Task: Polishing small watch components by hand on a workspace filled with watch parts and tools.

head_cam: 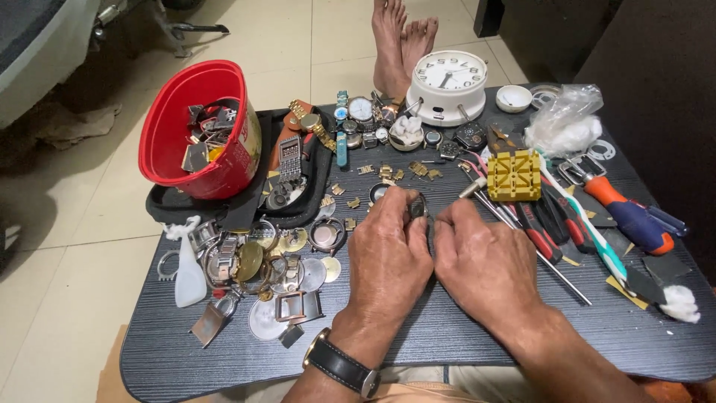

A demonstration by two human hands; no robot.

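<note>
Head view, left hand (389,250) and right hand (481,257) pinching small watch part (419,207), table (447,336) crowded

a dark ribbed bench (477,336) carries a red bucket (195,134) on a black tray (224,210), a white clock (446,86), a yellow block (514,175), screwdrivers (630,216), a clear bag of cotton (565,123), a white squeeze bottle (189,270) and scattered watch parts (276,269).

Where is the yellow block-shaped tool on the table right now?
In the head view, the yellow block tool sits right of centre on the dark table, beyond the right hand, between the white clock and the orange-handled screwdriver.
</note>
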